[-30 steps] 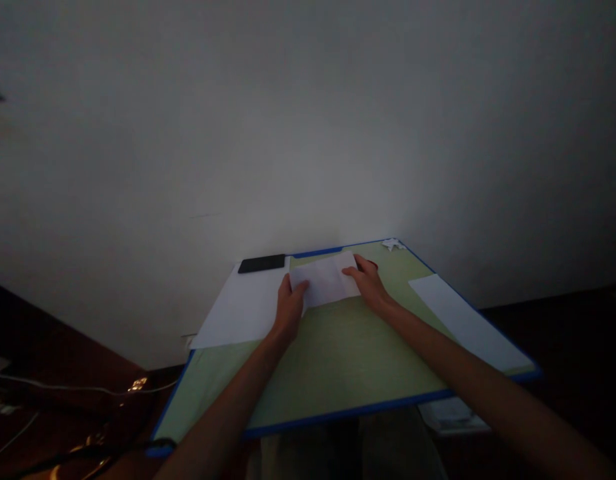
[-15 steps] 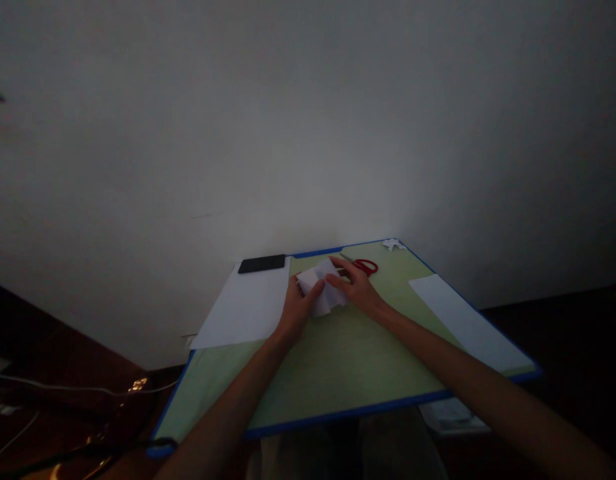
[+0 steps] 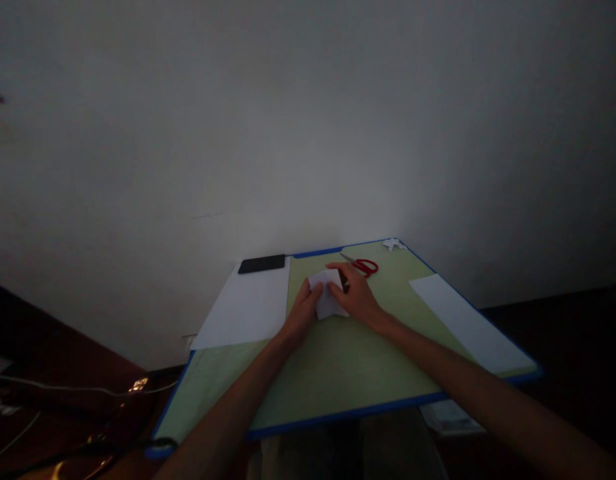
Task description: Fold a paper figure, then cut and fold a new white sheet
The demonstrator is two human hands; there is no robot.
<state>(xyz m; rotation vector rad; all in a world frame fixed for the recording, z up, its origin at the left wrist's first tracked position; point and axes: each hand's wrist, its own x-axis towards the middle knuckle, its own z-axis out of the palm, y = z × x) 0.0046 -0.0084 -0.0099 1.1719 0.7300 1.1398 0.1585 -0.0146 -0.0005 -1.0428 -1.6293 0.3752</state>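
Between my two hands, above the green tabletop, is a small white piece of folded paper with creases in it. My left hand grips its left edge, thumb on the near face. On the right side my right hand holds it too, with the thumb on the face and the index finger curled over the top corner. The fingers behind the paper are hidden. Just beyond my right hand lie scissors with red handles, their blades pointing left.
A black phone-like slab rests on a white sheet at the left. Another white sheet lies along the right edge. A white folded-paper star sits at the far right corner. Behind the table stands a wall.
The paper has shifted slightly right and is folded narrower, with its top edge lower. My left hand moved right along with it, and my right fingers dropped a little.
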